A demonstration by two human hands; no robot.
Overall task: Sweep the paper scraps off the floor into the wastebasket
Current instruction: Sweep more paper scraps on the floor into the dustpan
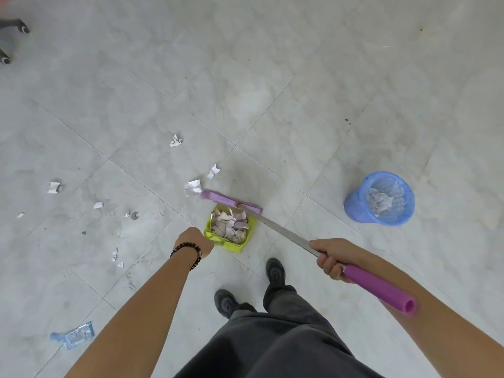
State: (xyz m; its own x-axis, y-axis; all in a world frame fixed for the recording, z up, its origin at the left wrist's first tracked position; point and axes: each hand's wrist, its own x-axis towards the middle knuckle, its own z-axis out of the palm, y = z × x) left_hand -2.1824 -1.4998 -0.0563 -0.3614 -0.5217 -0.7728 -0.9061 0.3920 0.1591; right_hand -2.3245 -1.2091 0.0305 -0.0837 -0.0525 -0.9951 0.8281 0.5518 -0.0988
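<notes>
**Dustpan loaded, loose scraps on your left**

Your right hand (pixel 328 259) is wrapped around the metal shaft of the broom (pixel 275 230), just above its purple foam grip (pixel 379 289), which runs back along your forearm. The purple broom head (pixel 231 201) rests on the tiled floor (pixel 272 77) at the far edge of the green dustpan (pixel 234 246), touching it.

Your left hand (pixel 195 241), with a dark beaded bracelet (pixel 188 252) at the wrist, is clenched in a fist at the dustpan's near left corner. It looks to be gripping the pan's handle, though the fist hides the handle itself.

A heap of paper scraps (pixel 230 223) fills the dustpan, which sits just ahead of your shoes (pixel 275 271). The blue wastebasket (pixel 357 208) stands well apart on your right, with some paper already inside.

More paper lies loose on the floor. One scrap (pixel 193 186) touches the left end of the broom head, another (pixel 213 171) lies just beyond it, and a crumpled piece (pixel 175 140) sits farther out. Smaller bits (pixel 54 187) are scattered to your left.

A blue wrapper (pixel 73 335) lies beside your left forearm, and chair casters (pixel 23 29) show at the top left.
</notes>
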